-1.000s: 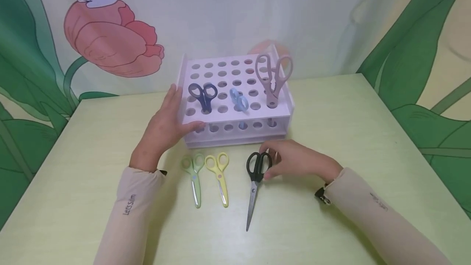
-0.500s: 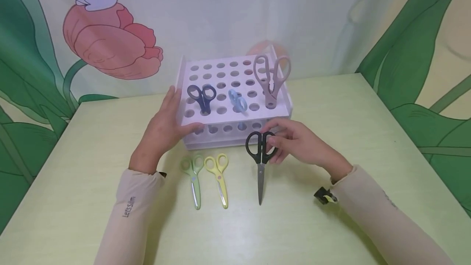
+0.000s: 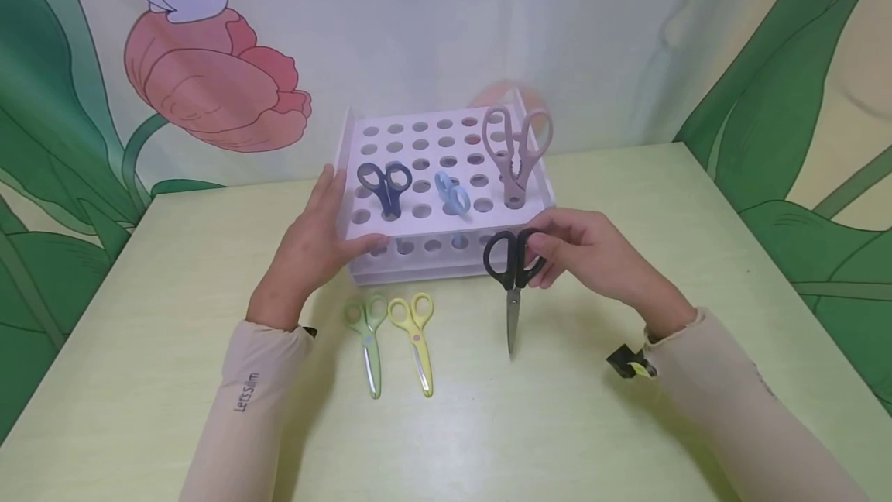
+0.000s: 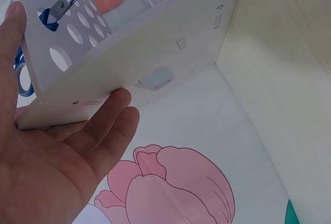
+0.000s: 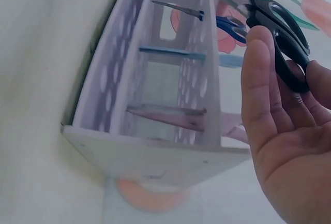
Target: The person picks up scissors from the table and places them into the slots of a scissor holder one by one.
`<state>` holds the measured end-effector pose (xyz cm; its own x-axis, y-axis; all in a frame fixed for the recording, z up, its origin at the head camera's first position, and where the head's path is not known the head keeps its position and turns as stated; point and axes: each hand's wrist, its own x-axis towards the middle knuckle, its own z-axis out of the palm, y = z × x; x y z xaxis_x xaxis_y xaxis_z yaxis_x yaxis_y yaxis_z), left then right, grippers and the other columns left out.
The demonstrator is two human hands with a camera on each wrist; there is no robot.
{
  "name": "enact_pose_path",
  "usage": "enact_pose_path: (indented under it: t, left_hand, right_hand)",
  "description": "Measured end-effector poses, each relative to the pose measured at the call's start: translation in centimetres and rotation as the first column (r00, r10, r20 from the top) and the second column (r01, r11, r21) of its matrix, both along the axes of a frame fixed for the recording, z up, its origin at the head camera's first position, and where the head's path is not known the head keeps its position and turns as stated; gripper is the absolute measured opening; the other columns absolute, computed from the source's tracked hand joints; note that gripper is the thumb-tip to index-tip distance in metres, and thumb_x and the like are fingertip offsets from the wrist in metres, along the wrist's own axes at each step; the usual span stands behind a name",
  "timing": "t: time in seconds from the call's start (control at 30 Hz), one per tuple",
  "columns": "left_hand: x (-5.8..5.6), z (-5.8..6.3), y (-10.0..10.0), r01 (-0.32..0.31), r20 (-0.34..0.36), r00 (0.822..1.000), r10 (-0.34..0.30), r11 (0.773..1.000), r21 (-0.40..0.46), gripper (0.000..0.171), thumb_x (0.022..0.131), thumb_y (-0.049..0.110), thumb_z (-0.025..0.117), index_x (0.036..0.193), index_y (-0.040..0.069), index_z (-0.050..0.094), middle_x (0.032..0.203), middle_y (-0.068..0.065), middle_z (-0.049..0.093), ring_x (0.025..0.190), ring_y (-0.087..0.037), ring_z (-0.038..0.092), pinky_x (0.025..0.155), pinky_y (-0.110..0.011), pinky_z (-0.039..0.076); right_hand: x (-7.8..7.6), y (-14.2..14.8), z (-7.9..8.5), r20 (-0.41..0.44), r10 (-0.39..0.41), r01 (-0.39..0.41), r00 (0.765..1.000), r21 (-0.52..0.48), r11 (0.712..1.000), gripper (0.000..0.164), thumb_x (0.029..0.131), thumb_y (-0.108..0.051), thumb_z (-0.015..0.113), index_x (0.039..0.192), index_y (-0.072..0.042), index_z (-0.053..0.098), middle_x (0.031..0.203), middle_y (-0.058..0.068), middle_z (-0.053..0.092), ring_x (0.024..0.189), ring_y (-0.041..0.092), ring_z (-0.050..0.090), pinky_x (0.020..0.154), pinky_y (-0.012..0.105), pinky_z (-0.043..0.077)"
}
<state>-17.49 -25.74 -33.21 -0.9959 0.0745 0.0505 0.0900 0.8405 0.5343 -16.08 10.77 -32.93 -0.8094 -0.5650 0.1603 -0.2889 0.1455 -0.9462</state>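
Observation:
My left hand (image 3: 303, 246) rests against the left side of the white holed rack (image 3: 427, 228), thumb along its front and fingers along its side wall. With my right hand (image 3: 592, 254) I hold black-handled scissors (image 3: 512, 279) by one finger loop, blades pointing down, in front of the rack's right front corner. Navy scissors (image 3: 392, 200), light blue scissors (image 3: 453, 194) and dusty pink kitchen shears (image 3: 515, 186) stand handles up in the rack's holes. In the right wrist view, their blades show beneath the top plate, the pink shears (image 5: 170, 118) nearest.
Green scissors (image 3: 370, 343) and yellow scissors (image 3: 416, 339) lie side by side on the pale table (image 3: 334, 455), in front of the rack. Behind the rack hangs a light backdrop (image 3: 418, 29) printed with flowers and leaves.
My right hand has lifted the black-handled scissors off the table and carried them up and rightward toward the rack. Their blades have swung to hang downward. The left hand stays on the rack.

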Motion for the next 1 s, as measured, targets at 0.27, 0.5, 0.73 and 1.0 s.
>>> enact_pose_path:
  t: [0.27,0.5,0.73,1.0]
  left_hand:
    - [0.0,0.0,0.1,-0.003,0.006,1.0,0.003,1.0,-0.001,0.116,0.084,0.053,0.08,0.164,0.02,0.003,0.169,0.0,-0.009,0.148,-0.041,0.022,0.115,-0.056,0.027]
    - [0.0,0.0,0.1,-0.001,0.001,1.0,0.001,1.0,0.005,0.116,0.083,0.052,0.08,0.164,0.021,0.003,0.169,0.0,-0.009,0.148,-0.04,0.023,0.115,-0.056,0.027]
    - [0.0,0.0,0.1,0.002,0.0,1.0,-0.002,1.0,0.005,0.116,0.084,0.052,0.08,0.164,0.02,0.003,0.169,0.0,-0.009,0.148,-0.04,0.023,0.115,-0.056,0.027]
    - [0.0,0.0,0.0,0.003,0.002,1.0,-0.003,1.0,0.007,0.117,0.083,0.053,0.08,0.164,0.02,0.003,0.169,-0.001,-0.008,0.148,-0.041,0.024,0.115,-0.056,0.027]
  right_hand:
    - [-0.1,1.2,1.1,-0.058,-0.054,0.054,0.997,-0.001,0.999,0.014,0.103,-0.003,0.057,0.109,0.006,0.064,0.093,0.019,0.071,0.072,0.035,0.071,0.067,0.041,0.06]
    - [-0.2,2.3,2.0,-0.099,-0.11,0.105,0.989,-0.058,0.993,0.014,0.102,-0.004,0.059,0.104,0.009,0.064,0.089,0.018,0.072,0.07,0.032,0.072,0.066,0.038,0.06]
    - [-0.4,3.2,2.7,-0.111,-0.169,0.161,0.979,-0.078,0.984,0.015,0.102,-0.005,0.059,0.102,0.009,0.065,0.091,0.015,0.073,0.07,0.03,0.072,0.067,0.036,0.06]
    - [-0.7,4.2,3.4,-0.082,-0.232,0.217,0.969,-0.164,0.962,0.015,0.101,-0.007,0.062,0.098,0.007,0.066,0.091,0.014,0.072,0.068,0.026,0.072,0.069,0.033,0.06]
